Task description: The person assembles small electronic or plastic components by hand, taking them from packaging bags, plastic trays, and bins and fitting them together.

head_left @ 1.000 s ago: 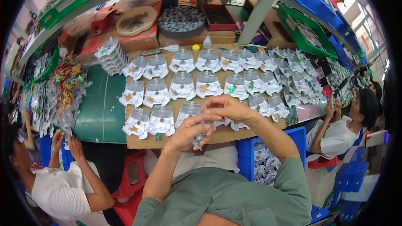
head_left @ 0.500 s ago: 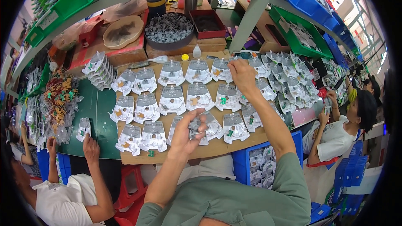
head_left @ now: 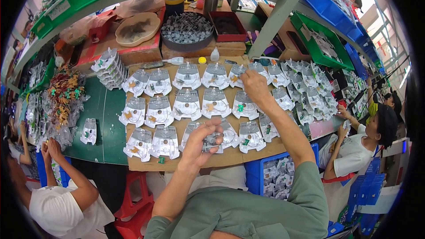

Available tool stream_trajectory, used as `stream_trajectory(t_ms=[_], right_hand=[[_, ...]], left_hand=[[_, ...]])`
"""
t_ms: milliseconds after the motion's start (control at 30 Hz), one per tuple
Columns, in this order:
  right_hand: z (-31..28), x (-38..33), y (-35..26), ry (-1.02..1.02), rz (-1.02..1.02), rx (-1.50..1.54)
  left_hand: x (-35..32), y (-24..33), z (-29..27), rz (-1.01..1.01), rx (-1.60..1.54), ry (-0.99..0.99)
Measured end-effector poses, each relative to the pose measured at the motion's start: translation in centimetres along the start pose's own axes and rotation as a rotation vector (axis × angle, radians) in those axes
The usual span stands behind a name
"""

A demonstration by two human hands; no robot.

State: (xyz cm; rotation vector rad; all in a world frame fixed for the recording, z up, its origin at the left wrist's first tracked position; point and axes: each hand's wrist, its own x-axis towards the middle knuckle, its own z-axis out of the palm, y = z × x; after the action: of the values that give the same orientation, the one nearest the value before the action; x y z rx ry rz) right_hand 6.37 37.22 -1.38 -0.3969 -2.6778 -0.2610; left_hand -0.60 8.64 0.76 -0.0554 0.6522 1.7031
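Rows of clear-and-white plastic housings lie on a cardboard sheet in front of me; several hold orange or green small parts. My left hand is raised over the near row, its fingers curled round a few small grey plastic parts. Farther off, my right hand reaches to the back row, fingertips pinched together at the edge of a housing with an orange part. Whatever sits between those fingertips is hidden. A loose green part lies at the cardboard's front edge.
A round dark tub of grey plastic parts stands behind the rows, beside a red tray. Stacked housings rise at left; a pile of housings lies at right. A slanting metal post stands behind. Co-workers sit on both sides.
My right hand has shifted slightly down and toward the neighbouring housing in the back row. My left hand stays nearly in place. The left co-worker has drawn both hands together, away from a housing.
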Motion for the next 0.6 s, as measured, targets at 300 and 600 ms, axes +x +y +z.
stream_trajectory(t_ms=[300, 600], right_hand=[[1.0, 1.4, 0.7, -0.099, 0.457, 0.396], [-0.1, 2.6, 3.2, -0.295, 0.174, 0.434]], left_hand=[[-0.6, -0.6, -0.4, -0.012, 0.036, -0.021], [-1.0, -0.7, 1.4, 0.078, 0.19, -0.068]])
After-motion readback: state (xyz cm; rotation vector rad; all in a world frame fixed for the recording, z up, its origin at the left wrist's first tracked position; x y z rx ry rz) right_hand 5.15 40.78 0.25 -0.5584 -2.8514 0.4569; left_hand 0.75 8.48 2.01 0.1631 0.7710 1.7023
